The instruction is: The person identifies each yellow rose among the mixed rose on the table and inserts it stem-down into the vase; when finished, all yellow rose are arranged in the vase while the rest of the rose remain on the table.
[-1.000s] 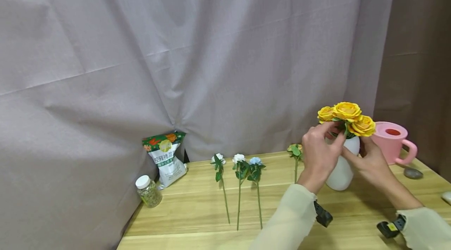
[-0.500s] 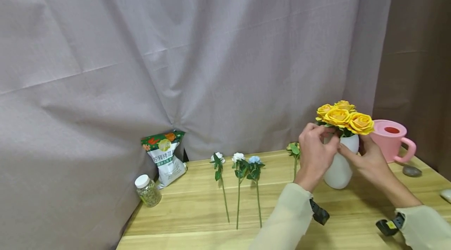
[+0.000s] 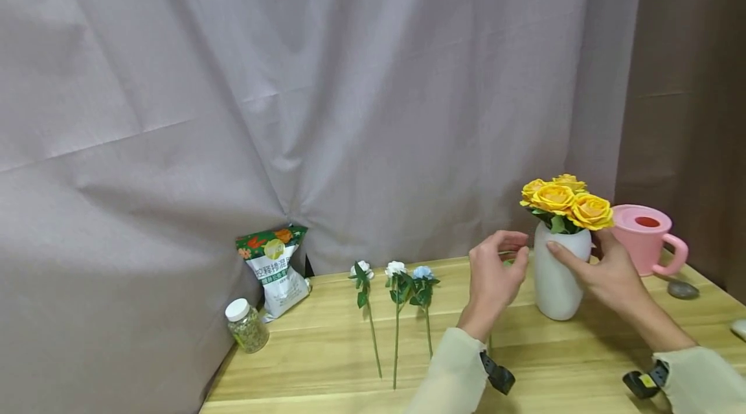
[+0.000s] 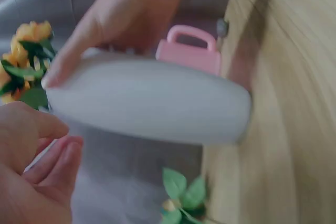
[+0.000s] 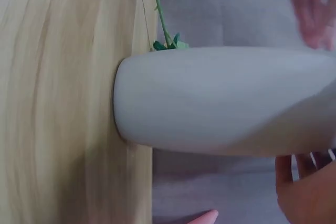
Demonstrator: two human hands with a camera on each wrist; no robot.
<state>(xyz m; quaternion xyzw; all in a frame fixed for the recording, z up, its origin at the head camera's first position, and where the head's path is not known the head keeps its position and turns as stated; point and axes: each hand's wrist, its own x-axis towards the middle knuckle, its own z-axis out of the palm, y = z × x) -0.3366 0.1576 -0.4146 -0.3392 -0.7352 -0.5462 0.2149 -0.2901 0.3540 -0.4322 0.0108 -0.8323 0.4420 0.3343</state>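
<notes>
A pink jug (image 3: 640,249) stood on the wooden table (image 3: 326,349). In front of the jug lay a grey stone (image 3: 682,289); farther to its right, a pale stone (image 3: 739,328). Well to its left stood a bag (image 3: 278,276) and a jar (image 3: 248,331); behind it hung a curtain (image 3: 373,103).

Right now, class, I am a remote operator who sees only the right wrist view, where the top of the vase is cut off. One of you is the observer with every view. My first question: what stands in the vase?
Observer: Yellow roses.

Operator: How does the right hand hold the vase?

Observer: The head view shows its thumb against the near side, close to the top.

Operator: What lies off to the left, outside my picture?

Observer: Two white flowers and a blue flower, side by side on the table.
</notes>
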